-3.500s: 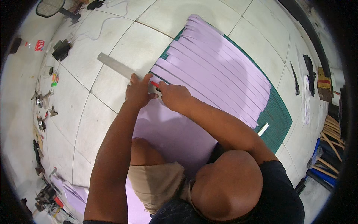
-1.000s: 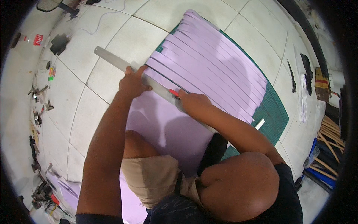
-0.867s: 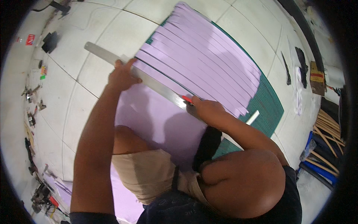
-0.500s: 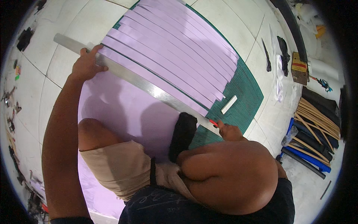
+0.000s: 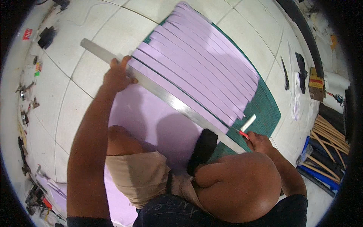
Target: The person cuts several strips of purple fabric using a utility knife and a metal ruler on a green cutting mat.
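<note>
Lilac sheet (image 5: pixel 149 108) is spread over centre and lower centre; judged light, soft, easily creased, best taken by two corners. Green mat (image 5: pixel 266 109), right of centre, is partly covered; likely flexible but heavier, best lifted by opposite edges. Lilac strips (image 5: pixel 204 64), upper centre, are laid side by side; probably limp, best picked up by both ends. Metal ruler (image 5: pixel 177 104), diagonal from upper left to lower right of centre, is pressed down by the left hand (image 5: pixel 118 75), fingers spread; stiff, likely slippery, best held flat from above. Red cutter (image 5: pixel 245 135), right of centre, is gripped in the closed right hand (image 5: pixel 260 143); light, to be held by the handle only. Count: one sheet, one mat, roughly ten strips (exact number can't be told), one ruler, two hands, one white block (image 5: pixel 248 122), one cutter.
</note>
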The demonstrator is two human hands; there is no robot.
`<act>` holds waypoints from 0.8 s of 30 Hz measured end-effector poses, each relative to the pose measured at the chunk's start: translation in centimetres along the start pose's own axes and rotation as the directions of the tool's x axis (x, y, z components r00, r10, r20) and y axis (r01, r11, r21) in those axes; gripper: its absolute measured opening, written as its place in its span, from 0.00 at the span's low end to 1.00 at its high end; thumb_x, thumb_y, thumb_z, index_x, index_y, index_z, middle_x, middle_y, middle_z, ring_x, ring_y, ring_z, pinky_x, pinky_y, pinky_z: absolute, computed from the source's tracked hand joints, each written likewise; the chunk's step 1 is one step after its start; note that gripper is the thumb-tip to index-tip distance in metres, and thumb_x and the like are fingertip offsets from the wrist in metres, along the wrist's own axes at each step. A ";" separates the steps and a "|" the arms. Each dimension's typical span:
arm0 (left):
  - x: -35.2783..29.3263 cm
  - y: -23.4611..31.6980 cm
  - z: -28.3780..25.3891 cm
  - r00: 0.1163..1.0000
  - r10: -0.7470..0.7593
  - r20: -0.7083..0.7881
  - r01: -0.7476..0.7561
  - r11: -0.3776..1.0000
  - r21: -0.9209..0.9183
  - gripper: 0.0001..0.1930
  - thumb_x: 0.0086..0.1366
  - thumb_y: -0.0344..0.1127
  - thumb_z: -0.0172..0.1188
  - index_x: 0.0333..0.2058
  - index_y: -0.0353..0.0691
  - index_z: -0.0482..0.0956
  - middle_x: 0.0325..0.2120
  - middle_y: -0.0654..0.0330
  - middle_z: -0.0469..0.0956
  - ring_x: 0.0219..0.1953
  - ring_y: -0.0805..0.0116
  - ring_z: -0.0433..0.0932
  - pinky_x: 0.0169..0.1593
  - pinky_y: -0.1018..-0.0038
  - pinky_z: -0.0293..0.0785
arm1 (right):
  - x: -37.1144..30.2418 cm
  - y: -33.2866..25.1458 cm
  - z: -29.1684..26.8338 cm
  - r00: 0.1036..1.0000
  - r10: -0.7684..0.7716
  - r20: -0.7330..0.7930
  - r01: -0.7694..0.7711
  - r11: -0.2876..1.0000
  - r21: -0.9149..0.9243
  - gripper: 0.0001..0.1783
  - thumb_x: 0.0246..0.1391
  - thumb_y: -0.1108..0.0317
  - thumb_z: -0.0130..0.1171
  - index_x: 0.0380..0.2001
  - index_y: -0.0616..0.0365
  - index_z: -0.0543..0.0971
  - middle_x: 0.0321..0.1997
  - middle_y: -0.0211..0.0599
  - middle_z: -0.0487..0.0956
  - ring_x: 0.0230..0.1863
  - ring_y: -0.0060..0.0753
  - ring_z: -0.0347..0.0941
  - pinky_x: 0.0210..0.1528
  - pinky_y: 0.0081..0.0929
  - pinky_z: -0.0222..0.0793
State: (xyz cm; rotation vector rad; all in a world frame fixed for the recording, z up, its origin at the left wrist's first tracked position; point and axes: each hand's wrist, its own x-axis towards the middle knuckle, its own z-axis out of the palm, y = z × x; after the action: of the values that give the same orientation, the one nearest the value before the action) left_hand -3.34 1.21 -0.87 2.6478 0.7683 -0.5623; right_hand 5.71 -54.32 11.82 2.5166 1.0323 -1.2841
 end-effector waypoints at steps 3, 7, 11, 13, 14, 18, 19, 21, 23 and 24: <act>-0.3 1.2 -1.2 0.999 -0.038 0.010 0.038 0.999 -0.037 0.51 0.48 0.46 0.77 0.67 0.55 0.53 0.63 0.40 0.58 0.55 0.43 0.75 0.54 0.58 0.78 | 7.6 -7.1 -2.3 0.993 0.040 -0.109 -0.021 0.985 0.170 0.16 0.64 0.59 0.50 0.47 0.56 0.65 0.35 0.53 0.79 0.38 0.61 0.78 0.38 0.53 0.73; -0.9 0.4 -1.0 0.999 -0.041 -0.017 0.039 0.995 -0.096 0.54 0.45 0.47 0.78 0.66 0.46 0.52 0.64 0.43 0.58 0.58 0.46 0.73 0.57 0.56 0.75 | 19.0 -18.3 -5.4 0.970 -0.125 -0.210 0.174 0.956 0.235 0.16 0.63 0.59 0.48 0.46 0.60 0.65 0.35 0.57 0.79 0.36 0.63 0.77 0.40 0.56 0.72; -0.5 0.0 -0.4 0.999 -0.033 -0.023 0.030 0.994 -0.105 0.55 0.45 0.48 0.78 0.67 0.47 0.50 0.66 0.42 0.54 0.57 0.46 0.74 0.54 0.59 0.77 | 25.1 -25.1 -6.6 0.903 -0.247 -0.351 0.344 0.905 0.251 0.16 0.63 0.59 0.46 0.43 0.62 0.65 0.32 0.55 0.79 0.35 0.61 0.77 0.38 0.54 0.71; -0.5 0.4 -0.6 0.999 -0.047 -0.015 0.046 0.996 -0.079 0.55 0.46 0.49 0.78 0.67 0.47 0.50 0.67 0.42 0.54 0.57 0.46 0.74 0.54 0.59 0.77 | 27.0 -27.2 -6.7 0.896 -0.245 -0.371 0.347 0.907 0.238 0.15 0.63 0.60 0.46 0.42 0.62 0.65 0.32 0.54 0.80 0.34 0.60 0.78 0.38 0.54 0.72; -0.5 0.4 -0.7 0.999 -0.046 -0.010 0.045 0.995 -0.084 0.55 0.45 0.49 0.78 0.67 0.47 0.50 0.67 0.42 0.54 0.58 0.47 0.74 0.54 0.59 0.77 | 27.5 -27.8 -6.8 0.891 -0.245 -0.382 0.348 0.910 0.228 0.13 0.63 0.62 0.46 0.42 0.63 0.66 0.32 0.55 0.80 0.34 0.59 0.79 0.38 0.54 0.73; -0.6 0.3 -1.0 0.999 -0.049 0.005 0.049 0.996 -0.077 0.55 0.45 0.49 0.78 0.66 0.47 0.50 0.66 0.41 0.54 0.57 0.47 0.74 0.53 0.59 0.78 | 28.7 -29.1 -6.9 0.890 -0.231 -0.393 0.334 0.917 0.217 0.11 0.61 0.67 0.46 0.42 0.64 0.67 0.33 0.55 0.81 0.35 0.57 0.81 0.38 0.52 0.76; -0.6 0.4 -1.0 0.999 -0.050 0.005 0.050 0.996 -0.071 0.55 0.45 0.49 0.78 0.66 0.47 0.50 0.66 0.41 0.54 0.57 0.46 0.74 0.53 0.59 0.78 | 28.8 -29.1 -6.9 0.894 -0.224 -0.389 0.325 0.920 0.219 0.11 0.61 0.67 0.46 0.42 0.64 0.67 0.33 0.55 0.81 0.35 0.56 0.81 0.38 0.51 0.76; -0.7 0.5 -1.1 0.999 -0.051 0.003 0.051 0.996 -0.068 0.54 0.45 0.49 0.78 0.66 0.48 0.51 0.64 0.41 0.57 0.57 0.46 0.75 0.52 0.59 0.78 | 29.0 -29.1 -6.6 0.887 -0.241 -0.394 0.328 0.929 0.171 0.11 0.61 0.68 0.46 0.42 0.64 0.67 0.33 0.54 0.81 0.35 0.56 0.81 0.38 0.50 0.76; -0.8 0.6 -1.4 0.999 -0.036 -0.016 0.036 0.998 -0.054 0.53 0.46 0.48 0.78 0.66 0.50 0.53 0.62 0.42 0.59 0.56 0.46 0.75 0.51 0.58 0.78 | 29.2 -29.1 -6.6 0.871 -0.253 -0.420 0.334 0.933 0.132 0.10 0.61 0.68 0.46 0.41 0.63 0.68 0.33 0.54 0.82 0.36 0.55 0.82 0.38 0.50 0.76; -0.9 0.9 -1.4 0.999 -0.023 -0.030 0.022 0.999 -0.045 0.52 0.46 0.48 0.78 0.65 0.52 0.54 0.60 0.43 0.60 0.56 0.46 0.75 0.51 0.58 0.78 | 29.1 -28.9 -6.6 0.862 -0.257 -0.438 0.338 0.934 0.117 0.10 0.61 0.68 0.47 0.41 0.63 0.68 0.33 0.54 0.82 0.36 0.55 0.82 0.38 0.49 0.76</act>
State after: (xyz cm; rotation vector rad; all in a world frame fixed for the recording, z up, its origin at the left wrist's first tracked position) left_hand -3.15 0.71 0.87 2.6151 0.8108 -0.5056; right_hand 3.67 -14.83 -0.89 2.9530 1.5075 -0.9579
